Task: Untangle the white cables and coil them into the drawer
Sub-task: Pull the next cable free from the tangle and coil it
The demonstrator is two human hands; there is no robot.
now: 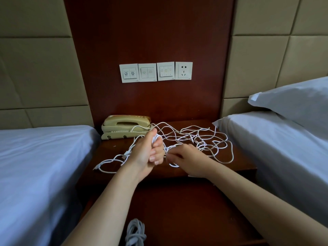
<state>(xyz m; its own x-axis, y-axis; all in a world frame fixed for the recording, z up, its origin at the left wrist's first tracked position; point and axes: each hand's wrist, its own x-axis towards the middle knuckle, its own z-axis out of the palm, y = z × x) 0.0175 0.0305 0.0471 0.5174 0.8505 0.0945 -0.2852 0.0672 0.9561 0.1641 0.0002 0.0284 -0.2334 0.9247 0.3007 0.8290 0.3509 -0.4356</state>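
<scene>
The left hand is fisted round a small bundle of white loops, held upright. Just to its right, the right hand lies palm down, fingers curled onto a strand that it seems to pinch, though the fingertips are partly hidden. Beyond and to the right of that hand, the loose tangle of thin white cables sprawls over the dark red-brown wooden nightstand top, with a tail trailing off left of the left hand, near the beige plastic telephone. To do this step well, the right hand should feed one strand at a time, sliding along it to find crossings and lifting them free rather than tugging, which would tighten knots. Beneath the forearms one finished white coil already lies in the open dark wooden drawer.
</scene>
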